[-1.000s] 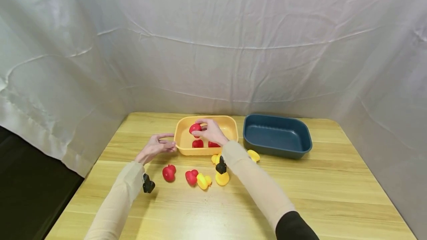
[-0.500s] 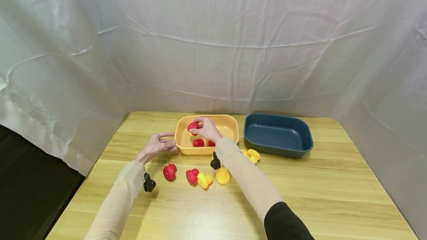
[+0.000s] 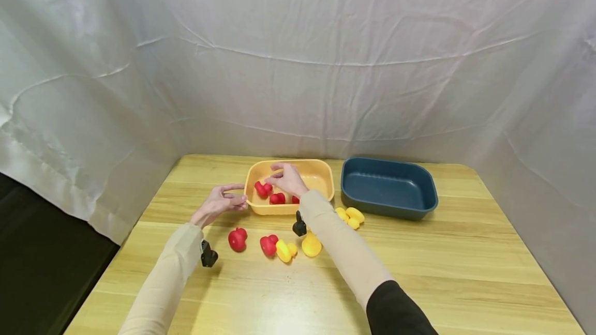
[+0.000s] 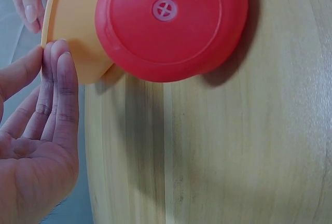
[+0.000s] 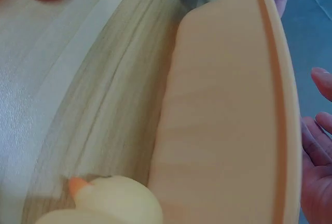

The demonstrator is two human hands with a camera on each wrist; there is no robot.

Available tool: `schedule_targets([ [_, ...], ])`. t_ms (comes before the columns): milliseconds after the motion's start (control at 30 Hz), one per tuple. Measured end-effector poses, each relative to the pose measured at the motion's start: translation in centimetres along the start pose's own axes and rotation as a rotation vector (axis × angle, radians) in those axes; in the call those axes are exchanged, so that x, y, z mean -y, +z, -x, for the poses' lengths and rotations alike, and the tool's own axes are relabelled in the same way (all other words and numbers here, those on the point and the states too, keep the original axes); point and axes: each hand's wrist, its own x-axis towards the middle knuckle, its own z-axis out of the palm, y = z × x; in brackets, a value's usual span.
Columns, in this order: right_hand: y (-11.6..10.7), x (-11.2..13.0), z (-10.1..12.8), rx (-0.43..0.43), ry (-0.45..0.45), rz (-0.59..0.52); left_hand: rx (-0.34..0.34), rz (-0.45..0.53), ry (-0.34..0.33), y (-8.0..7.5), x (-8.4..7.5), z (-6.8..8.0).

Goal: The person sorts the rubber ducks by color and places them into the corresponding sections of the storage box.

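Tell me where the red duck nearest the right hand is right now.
In the head view the red duck lies inside the yellow bin, at its left end, just left of the right hand and beyond two other red ducks.

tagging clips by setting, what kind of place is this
Probably a staged recording setup, not a home: a wrinkled white cloth backdrop encloses a light wooden table holding only a yellow plastic tub, a dark blue plastic tub and small rubber ducks.

Matt plastic yellow tub; smooth rubbery red duck; wood-grain table.
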Motion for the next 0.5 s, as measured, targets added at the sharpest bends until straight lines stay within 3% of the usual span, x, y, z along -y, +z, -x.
schedule_targets([
  [267,-0.6,0.1,0.7,-0.006,-0.083,-0.015,0.008,-0.001,0.0,-0.1,0.0,0.0],
  [500,-0.9,0.6,2.4,0.069,-0.129,-0.06,0.017,0.006,0.0,-0.1,-0.1,0.2],
])
